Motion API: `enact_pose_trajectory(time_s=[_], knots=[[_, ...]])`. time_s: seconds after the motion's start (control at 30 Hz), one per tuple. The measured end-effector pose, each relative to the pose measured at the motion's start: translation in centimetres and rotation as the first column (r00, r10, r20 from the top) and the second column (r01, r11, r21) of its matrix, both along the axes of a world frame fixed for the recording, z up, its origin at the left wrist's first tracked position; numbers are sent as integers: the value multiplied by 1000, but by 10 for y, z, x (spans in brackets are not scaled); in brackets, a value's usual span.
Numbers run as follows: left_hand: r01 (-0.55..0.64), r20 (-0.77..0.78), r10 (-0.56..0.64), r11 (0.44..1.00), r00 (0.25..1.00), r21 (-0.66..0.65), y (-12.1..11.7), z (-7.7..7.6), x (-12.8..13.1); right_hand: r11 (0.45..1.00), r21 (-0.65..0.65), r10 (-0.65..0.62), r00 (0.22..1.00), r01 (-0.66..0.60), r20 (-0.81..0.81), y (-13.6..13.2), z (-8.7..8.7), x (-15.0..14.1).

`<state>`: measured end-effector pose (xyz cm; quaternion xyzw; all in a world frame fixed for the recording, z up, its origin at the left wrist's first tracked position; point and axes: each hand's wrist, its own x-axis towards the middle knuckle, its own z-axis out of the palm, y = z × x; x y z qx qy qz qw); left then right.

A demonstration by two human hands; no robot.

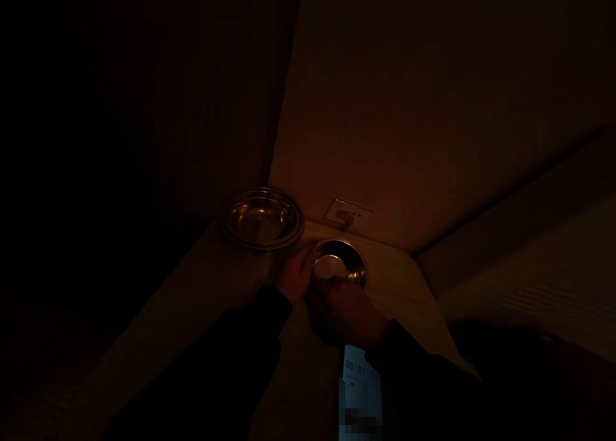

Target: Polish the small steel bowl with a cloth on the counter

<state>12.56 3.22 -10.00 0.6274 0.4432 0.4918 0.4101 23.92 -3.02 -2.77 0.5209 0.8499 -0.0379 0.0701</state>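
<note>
Near the tabletop's (399, 271) far edge, the left hand (293, 274) and right hand (353, 309) touch the small bowl (331, 268). Whether fingers grip, I cannot tell; even support suits it.

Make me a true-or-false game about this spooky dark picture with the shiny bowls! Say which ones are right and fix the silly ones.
1. The left hand and the right hand are both at the smaller bowl. True.
2. The wider bowl is to the right of the smaller one. False: it is to the left.
3. The glowing screen shows numbers. True.
4. The sleeves are bright yellow. False: the sleeves look very dark.
5. A socket plate is on the wall. True.
6. There are three hands in the picture. False: only two can be seen.
</note>
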Motion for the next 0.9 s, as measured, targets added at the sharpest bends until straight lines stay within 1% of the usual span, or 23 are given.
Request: enact_pose_trajectory(time_s=[0.13,0.23,0.33,0.4,0.47,0.53,0.63,0.73,0.9], knots=[[7,-13,-7,1000,1000,-11,1,-2,-4,995,-58,80,997,-80,-12,0,4,13],[27,-13,-26,1000,1000,7,2,-3,-6,989,-82,125,992,-126,-17,-1,5,22],[27,-8,-27,1000,1000,13,3,-3,-6,984,-88,154,988,-156,-26,-2,2,28],[12,2,-12,1000,1000,4,3,-1,-5,983,-73,166,986,-168,-32,-3,-1,26],[-33,8,33,999,999,-12,4,2,-4,989,-40,140,990,-141,-30,-3,-4,21],[-80,3,80,997,997,-21,4,3,-3,997,-6,81,996,-81,-30,-3,-7,14],[-83,-11,83,996,997,-34,5,2,-3,1000,22,10,999,-9,-45,1,-11,5],[-70,-17,69,996,997,-47,5,0,-3,999,41,-8,998,10,-60,4,-11,1],[-96,-20,96,995,995,-7,4,-1,-2,999,54,-3,997,7,-71,3,-7,0]])
